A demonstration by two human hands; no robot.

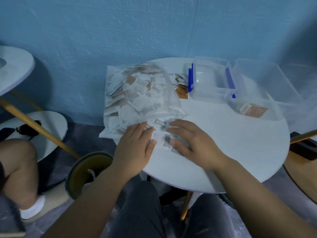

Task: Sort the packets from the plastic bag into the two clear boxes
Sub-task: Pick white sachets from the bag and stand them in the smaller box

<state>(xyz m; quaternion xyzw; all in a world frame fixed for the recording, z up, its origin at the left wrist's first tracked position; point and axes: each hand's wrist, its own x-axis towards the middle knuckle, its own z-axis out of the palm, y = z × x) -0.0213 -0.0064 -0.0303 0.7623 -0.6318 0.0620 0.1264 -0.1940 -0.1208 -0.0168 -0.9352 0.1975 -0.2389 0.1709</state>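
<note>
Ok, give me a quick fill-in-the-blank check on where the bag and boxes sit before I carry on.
1. The plastic bag lies on the ____ side of the table, as the person sees it.
2. The clear box nearest the bag has ____ latches.
3. Brown packets lie in the other clear box, which stands to the ____ of the latched one.
Missing words: left; blue; right.

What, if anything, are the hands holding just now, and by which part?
Nothing is plainly held: the left hand and right hand rest with fairly straight fingers on the near end of the plastic bag, over a few packets.
</note>
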